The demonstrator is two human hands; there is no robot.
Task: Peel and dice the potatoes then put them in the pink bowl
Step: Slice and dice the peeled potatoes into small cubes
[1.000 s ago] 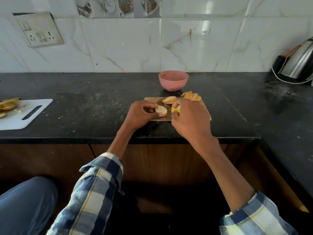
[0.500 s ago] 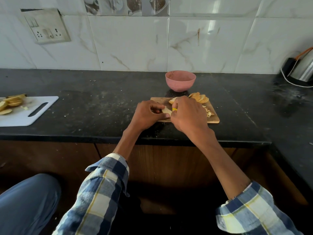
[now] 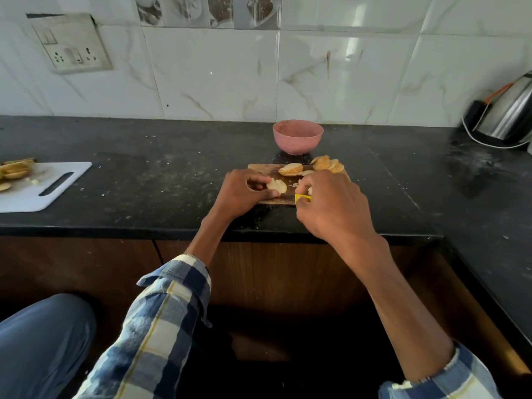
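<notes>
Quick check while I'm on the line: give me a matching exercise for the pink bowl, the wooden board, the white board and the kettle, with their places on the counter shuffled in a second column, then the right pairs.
Things:
1. pink bowl
2. wooden cutting board
3. white cutting board
4. steel kettle

Places:
A. far left of the counter, with potato pieces on it
B. far right, against the tiled wall
C. just behind the wooden board, near the wall
D. under both hands, at the counter's front edge

Pairs: 1-C, 2-D, 3-A, 4-B
</notes>
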